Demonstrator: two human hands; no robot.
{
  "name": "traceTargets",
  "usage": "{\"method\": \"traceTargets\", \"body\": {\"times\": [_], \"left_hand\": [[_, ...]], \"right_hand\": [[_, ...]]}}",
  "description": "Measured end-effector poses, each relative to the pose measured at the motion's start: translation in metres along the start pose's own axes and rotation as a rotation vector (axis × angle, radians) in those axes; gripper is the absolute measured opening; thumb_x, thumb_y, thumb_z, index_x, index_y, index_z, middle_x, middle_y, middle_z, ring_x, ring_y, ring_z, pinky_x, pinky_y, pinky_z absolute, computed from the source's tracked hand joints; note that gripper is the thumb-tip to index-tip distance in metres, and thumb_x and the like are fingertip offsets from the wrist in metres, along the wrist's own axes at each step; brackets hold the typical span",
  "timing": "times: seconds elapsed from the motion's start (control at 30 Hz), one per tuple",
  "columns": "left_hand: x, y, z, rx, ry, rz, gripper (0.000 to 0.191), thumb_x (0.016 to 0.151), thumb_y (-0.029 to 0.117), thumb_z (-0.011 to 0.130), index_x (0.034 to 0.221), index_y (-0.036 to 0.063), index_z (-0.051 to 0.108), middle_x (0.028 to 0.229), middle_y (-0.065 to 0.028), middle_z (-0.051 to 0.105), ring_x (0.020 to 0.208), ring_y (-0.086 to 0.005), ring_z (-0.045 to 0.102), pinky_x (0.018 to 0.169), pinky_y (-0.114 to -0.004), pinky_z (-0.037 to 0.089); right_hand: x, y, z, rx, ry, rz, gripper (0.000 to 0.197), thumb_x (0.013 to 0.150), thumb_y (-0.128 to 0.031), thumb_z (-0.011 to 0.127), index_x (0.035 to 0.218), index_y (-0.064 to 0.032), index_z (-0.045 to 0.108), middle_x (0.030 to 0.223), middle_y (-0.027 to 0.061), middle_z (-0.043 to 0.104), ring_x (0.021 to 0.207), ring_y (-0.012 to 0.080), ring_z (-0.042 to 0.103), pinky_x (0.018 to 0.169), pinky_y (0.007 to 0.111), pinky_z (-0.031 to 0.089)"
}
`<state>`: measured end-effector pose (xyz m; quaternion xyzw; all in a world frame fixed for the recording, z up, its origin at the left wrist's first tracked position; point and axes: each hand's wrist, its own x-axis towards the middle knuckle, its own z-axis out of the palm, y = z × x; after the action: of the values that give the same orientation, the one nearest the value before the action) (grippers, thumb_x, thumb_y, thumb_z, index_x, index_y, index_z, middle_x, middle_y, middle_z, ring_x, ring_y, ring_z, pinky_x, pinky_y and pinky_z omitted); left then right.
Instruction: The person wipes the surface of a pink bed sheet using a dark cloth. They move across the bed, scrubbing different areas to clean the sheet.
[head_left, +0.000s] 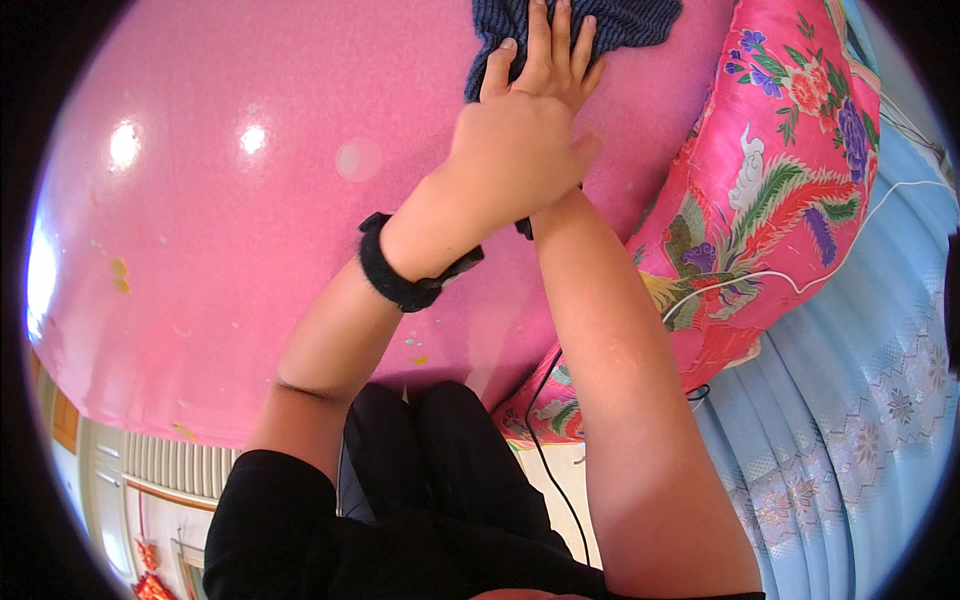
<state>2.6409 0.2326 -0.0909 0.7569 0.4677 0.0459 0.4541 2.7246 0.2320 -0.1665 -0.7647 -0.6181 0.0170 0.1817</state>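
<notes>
My right hand (559, 56) lies palm down with its fingers spread on a crumpled dark blue ribbed cloth (634, 22), on a large glossy pink surface (225, 225). My left hand (514, 154) crosses over the right wrist and the back of that hand; its thumb is blurred and its other fingers are hidden, so its grip cannot be made out. A black band (397, 277) circles the left wrist. Part of another black band (525, 227) shows at the right wrist.
Pink satin bedding (780, 172) with flower and phoenix patterns lies along the right, crossed by a white cable (847, 262). Pale blue patterned fabric (825, 420) hangs beyond it. A black cable (551, 472) runs near my legs (450, 450). A white radiator (180, 465) stands lower left.
</notes>
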Motion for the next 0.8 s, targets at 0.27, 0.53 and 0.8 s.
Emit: {"method": "traceTargets", "body": {"times": [0.27, 0.53, 0.8], "left_hand": [[0.014, 0.021, 0.012, 0.166, -0.265, 0.107, 0.042, 0.097, 0.043, 0.063, 0.096, 0.0058, 0.084, 0.098, -0.0152, 0.081, 0.103, -0.0323, 0.075, 0.101, -0.05, 0.047], [0.002, 0.019, 0.011, 0.062, -0.158, 0.292, 0.046, 0.097, 0.039, 0.062, 0.082, -0.0016, 0.079, 0.078, -0.0212, 0.075, 0.081, -0.0438, 0.073, 0.096, -0.054, 0.049], [-0.056, 0.036, -0.036, -0.522, -0.183, 0.131, 0.041, 0.104, 0.029, 0.063, 0.079, -0.0042, 0.068, 0.068, -0.0227, 0.062, 0.064, -0.0409, 0.063, 0.06, -0.047, 0.05]], "right_hand": [[0.0, 0.011, 0.004, -0.007, 0.014, -0.013, 0.057, 0.099, -0.027, 0.056, 0.153, -0.0094, 0.057, 0.16, 0.0184, 0.053, 0.151, 0.0465, 0.041, 0.122, 0.067, 0.026], [-0.002, 0.009, 0.013, -0.013, 0.039, -0.023, 0.057, 0.099, -0.026, 0.057, 0.153, -0.0099, 0.057, 0.161, 0.0177, 0.053, 0.151, 0.0457, 0.041, 0.122, 0.066, 0.026], [0.0, 0.008, 0.012, 0.019, 0.058, -0.042, 0.057, 0.098, -0.026, 0.056, 0.153, -0.0107, 0.057, 0.159, 0.0171, 0.054, 0.15, 0.0462, 0.042, 0.121, 0.066, 0.025]]}}
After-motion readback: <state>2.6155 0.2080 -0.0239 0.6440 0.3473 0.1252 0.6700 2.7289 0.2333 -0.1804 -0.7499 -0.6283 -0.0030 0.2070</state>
